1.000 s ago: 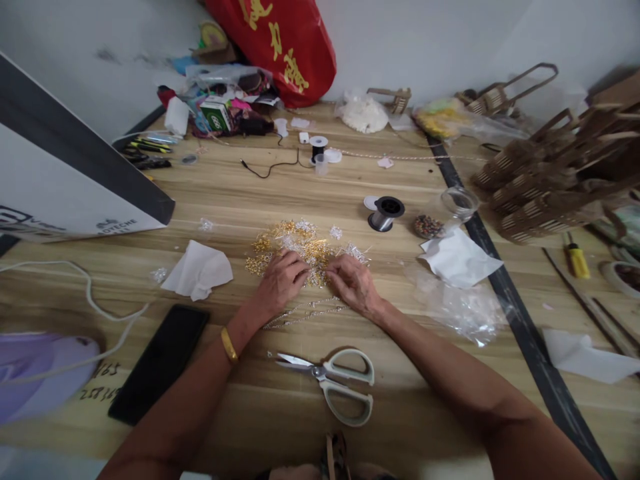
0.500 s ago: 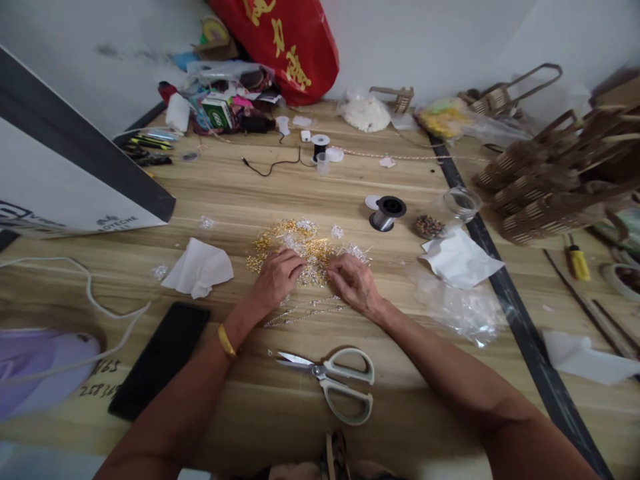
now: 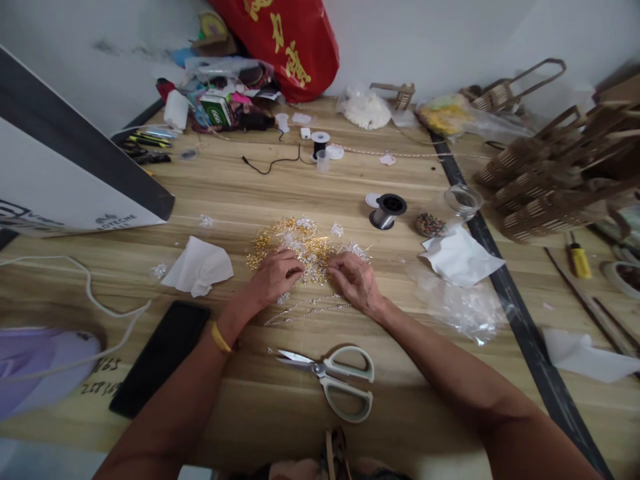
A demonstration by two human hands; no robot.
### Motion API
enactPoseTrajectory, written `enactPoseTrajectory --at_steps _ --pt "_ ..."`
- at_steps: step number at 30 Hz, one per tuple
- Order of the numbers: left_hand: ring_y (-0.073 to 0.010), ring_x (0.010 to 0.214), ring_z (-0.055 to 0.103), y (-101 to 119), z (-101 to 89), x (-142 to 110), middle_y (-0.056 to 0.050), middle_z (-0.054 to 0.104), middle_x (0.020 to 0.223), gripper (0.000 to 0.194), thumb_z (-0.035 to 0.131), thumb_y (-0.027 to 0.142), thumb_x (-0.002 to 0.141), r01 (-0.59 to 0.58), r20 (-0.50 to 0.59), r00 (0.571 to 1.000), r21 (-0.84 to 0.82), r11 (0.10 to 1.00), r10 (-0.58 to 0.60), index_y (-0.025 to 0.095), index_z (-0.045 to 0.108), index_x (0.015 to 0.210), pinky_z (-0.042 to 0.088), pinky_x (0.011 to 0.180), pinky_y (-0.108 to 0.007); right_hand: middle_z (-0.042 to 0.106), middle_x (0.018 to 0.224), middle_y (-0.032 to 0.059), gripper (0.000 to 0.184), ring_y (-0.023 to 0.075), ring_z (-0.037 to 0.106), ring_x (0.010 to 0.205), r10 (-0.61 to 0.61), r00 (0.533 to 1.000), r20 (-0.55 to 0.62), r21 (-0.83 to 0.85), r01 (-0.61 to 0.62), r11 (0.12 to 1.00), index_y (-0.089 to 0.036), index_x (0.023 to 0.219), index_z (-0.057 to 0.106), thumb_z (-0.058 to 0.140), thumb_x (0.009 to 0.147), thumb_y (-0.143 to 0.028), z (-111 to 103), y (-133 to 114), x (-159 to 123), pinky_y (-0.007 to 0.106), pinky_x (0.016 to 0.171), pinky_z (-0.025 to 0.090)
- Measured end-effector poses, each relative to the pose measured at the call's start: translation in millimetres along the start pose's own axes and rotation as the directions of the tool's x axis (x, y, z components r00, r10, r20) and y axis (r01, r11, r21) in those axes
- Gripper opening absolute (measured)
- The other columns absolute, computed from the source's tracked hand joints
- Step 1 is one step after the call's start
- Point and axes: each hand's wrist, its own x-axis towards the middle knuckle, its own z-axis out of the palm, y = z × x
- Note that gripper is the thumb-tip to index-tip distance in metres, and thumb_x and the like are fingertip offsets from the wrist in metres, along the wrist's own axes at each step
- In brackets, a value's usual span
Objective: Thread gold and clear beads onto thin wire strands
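A heap of small gold and silver beads or jewellery findings (image 3: 315,252) lies on the wooden table between my hands. My left hand (image 3: 277,272) rests at its left edge, thumb and forefinger pinched together. At the right edge my right hand (image 3: 354,280) is curled, its thumb and forefinger also closed. Whatever is in either pinch is too small to make out. Just in front of the heap a thin silver chain (image 3: 305,312) is laid out in loops. Nearer to me lie scissors (image 3: 323,370) with pale handles, their blades slightly apart and pointing left.
A black phone (image 3: 160,357) and white paper (image 3: 199,267) lie on the left. To the right are a wire spool (image 3: 386,213), a clear jar (image 3: 463,202) on its side, paper (image 3: 460,257) and plastic bags (image 3: 465,307). Brown baskets (image 3: 545,173) stand far right.
My left hand has turned slightly, its finger and thumb now forming a rounder pinch. My right hand has hardly moved. The scissors and chain lie as before.
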Motion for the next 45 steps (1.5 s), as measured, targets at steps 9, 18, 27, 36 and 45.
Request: enactPoseTrajectory --at_steps 9,18,27,36,45 --pt "-0.0188 0.087 0.054 5.2 9.8 3.2 -0.005 0.063 0.084 0.012 0.058 0.02 0.085 -0.026 -0.057 0.998 -0.014 1.0 0.025 0.018 0.069 0.088 0.045 0.084 -0.035 0.059 0.076 0.003 0.011 0.0156 0.055 0.071 0.086 0.996 -0.025 0.041 -0.085 0.996 -0.02 0.083 0.058 0.052 0.089 -0.027 0.7 1.8 -1.0 0.03 0.067 0.045" --pt "-0.0203 0.09 0.049 15.1 12.1 3.9 -0.007 0.059 0.085 0.02 0.05 0.022 0.09 -0.051 -0.011 0.999 0.06 0.997 0.052 0.017 0.068 0.082 0.044 0.085 -0.038 0.058 0.076 0.0028 0.01 0.0151 0.054 0.072 0.068 0.997 -0.02 0.026 -0.067 0.997 -0.02 0.084 0.057 0.052 0.089 -0.027 2.0 2.9 -1.8 0.03 0.067 0.045" --pt "-0.0178 0.084 0.054 7.7 12.3 3.9 -0.005 0.064 0.083 0.013 0.053 0.016 0.087 0.008 -0.085 0.996 -0.004 1.0 -0.008 0.017 0.067 0.084 0.044 0.084 -0.035 0.058 0.076 0.0029 0.01 0.0155 0.054 0.072 0.063 0.998 -0.016 0.022 -0.063 0.998 -0.02 0.084 0.057 0.051 0.089 -0.026 0.8 2.8 -0.6 0.031 0.068 0.045" --pt "-0.0186 0.085 0.053 5.2 9.1 3.4 -0.004 0.063 0.079 0.009 0.062 0.021 0.083 -0.018 -0.047 0.999 -0.013 1.0 0.018 0.017 0.067 0.077 0.044 0.082 -0.034 0.057 0.076 0.0024 0.009 0.0147 0.054 0.071 0.062 0.998 -0.02 0.025 -0.062 0.998 -0.02 0.084 0.057 0.052 0.089 -0.025 0.9 2.7 -0.9 0.029 0.067 0.044" --pt "-0.0182 0.082 0.053 -0.7 4.1 3.9 -0.004 0.064 0.078 0.011 0.059 0.019 0.085 0.016 -0.025 1.0 -0.019 1.0 -0.017 0.016 0.068 0.079 0.043 0.082 -0.034 0.057 0.076 0.0025 0.008 0.0145 0.054 0.071 0.055 0.998 -0.02 0.037 -0.055 0.998 -0.02 0.083 0.057 0.052 0.088 -0.024 1.4 3.0 -0.7 0.03 0.067 0.045"
